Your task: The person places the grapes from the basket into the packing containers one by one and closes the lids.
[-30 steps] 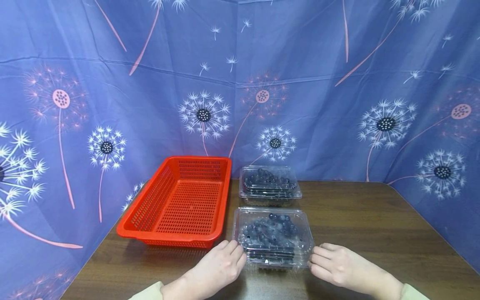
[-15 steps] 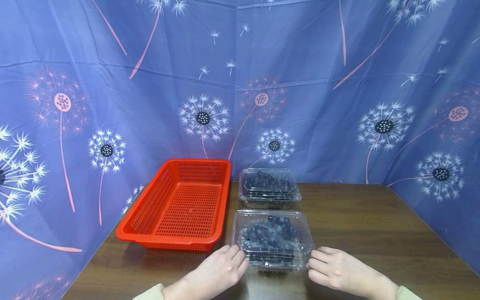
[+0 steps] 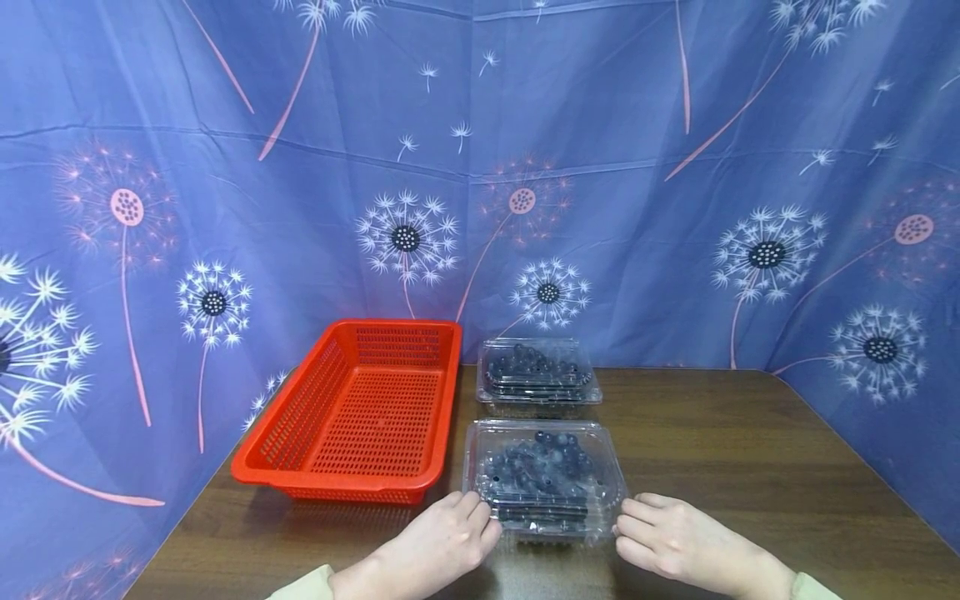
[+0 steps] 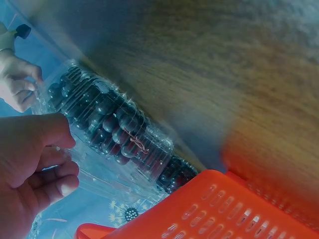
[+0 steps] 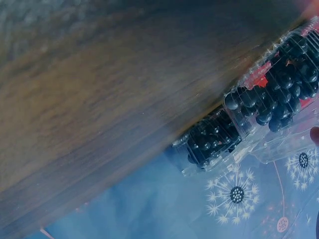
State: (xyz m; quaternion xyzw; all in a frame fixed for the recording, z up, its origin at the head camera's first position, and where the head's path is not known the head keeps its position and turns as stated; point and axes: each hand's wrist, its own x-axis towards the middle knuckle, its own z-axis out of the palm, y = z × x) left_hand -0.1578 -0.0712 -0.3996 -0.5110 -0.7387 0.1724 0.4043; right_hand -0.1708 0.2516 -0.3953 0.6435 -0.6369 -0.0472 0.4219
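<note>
A clear plastic clamshell box (image 3: 546,508) of dark grapes (image 3: 536,462) stands on the table between both hands. At its near left corner, my left hand (image 3: 453,537) pinches the lid's edge between thumb and curled fingers. On the opposite side my right hand (image 3: 678,537) grips the near right corner with bent fingers. The lid is down over the fruit. In the left wrist view a brown stem (image 4: 138,143) shows among the grapes through the ribbed wall. Only a fingertip (image 5: 315,134) of the right hand enters the right wrist view.
To the left stands a red plastic basket (image 3: 442,417) with slotted walls and nothing in it. Behind the near box is a second clear box (image 3: 536,392) of dark fruit. A blue dandelion-print cloth (image 3: 637,275) hangs around the wooden table (image 3: 712,442).
Both hands keep their places at the box's corners, with the left hand shifted very slightly right. The head view has tilted a little, so the scene sits slightly lower.
</note>
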